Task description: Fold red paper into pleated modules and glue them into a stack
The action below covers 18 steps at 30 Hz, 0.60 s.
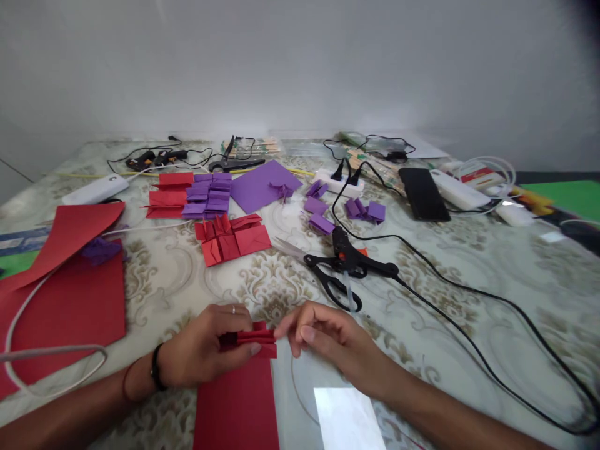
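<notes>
My left hand point(210, 344) is closed on a folded red paper piece point(262, 337), thumb in front and fingers behind. The piece lies at the top end of a flat red paper sheet point(239, 406). At its right end is my right hand point(328, 340), fingers loosely bent and apart, with nothing held. The index fingertip is at the piece's edge; whether it touches I cannot tell. Beyond the hands lie black-handled scissors point(332, 284) and a black glue gun point(360, 259), which overlaps them. A white paper piece point(347, 415) sits below my right hand.
Folded red pieces point(232, 237), purple folded pieces point(206, 195) and a purple sheet point(262, 186) lie farther back. Large red sheets point(89, 300) and a white cable point(56, 359) are at left. A power strip point(340, 182), phone point(424, 194) and black cord point(469, 290) occupy the right.
</notes>
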Tool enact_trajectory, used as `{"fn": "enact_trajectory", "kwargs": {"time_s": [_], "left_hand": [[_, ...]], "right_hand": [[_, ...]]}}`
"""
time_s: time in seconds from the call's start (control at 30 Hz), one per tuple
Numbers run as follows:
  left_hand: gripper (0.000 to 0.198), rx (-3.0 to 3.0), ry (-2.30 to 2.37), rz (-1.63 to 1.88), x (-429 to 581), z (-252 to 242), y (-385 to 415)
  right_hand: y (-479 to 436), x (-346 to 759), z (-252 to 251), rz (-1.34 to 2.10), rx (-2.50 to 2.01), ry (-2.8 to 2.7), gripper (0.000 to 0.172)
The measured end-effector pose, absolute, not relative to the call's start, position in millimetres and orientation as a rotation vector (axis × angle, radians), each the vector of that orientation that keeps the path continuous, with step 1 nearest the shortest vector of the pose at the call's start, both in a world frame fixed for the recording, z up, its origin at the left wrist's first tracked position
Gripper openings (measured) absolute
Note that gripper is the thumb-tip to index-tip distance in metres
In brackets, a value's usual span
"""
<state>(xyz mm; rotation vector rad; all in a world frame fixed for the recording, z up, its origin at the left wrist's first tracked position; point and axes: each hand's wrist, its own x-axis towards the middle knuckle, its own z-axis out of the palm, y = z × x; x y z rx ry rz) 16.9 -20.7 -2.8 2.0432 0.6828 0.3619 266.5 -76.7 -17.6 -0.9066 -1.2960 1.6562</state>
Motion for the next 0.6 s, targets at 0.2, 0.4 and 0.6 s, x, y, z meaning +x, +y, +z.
{"fn": "enact_trajectory", "kwargs": {"time_s": [0.2, 0.4, 0.6], "left_hand": [[0.032, 2.082, 0.661, 0.374, 17, -3, -21], [0.03, 2.078, 0.602, 0.398, 15, -7, -22], [0.031, 2.112, 0.484, 0.437, 19, -10, -24]], "right_hand": [[-77, 263, -21, 1.668, -1.074, -1.257, 0.033], [-82, 262, -17, 1.362, -1.169, -1.654, 0.028], [-91, 252, -14, 1.179, -1.125, -1.942, 0.017]]}}
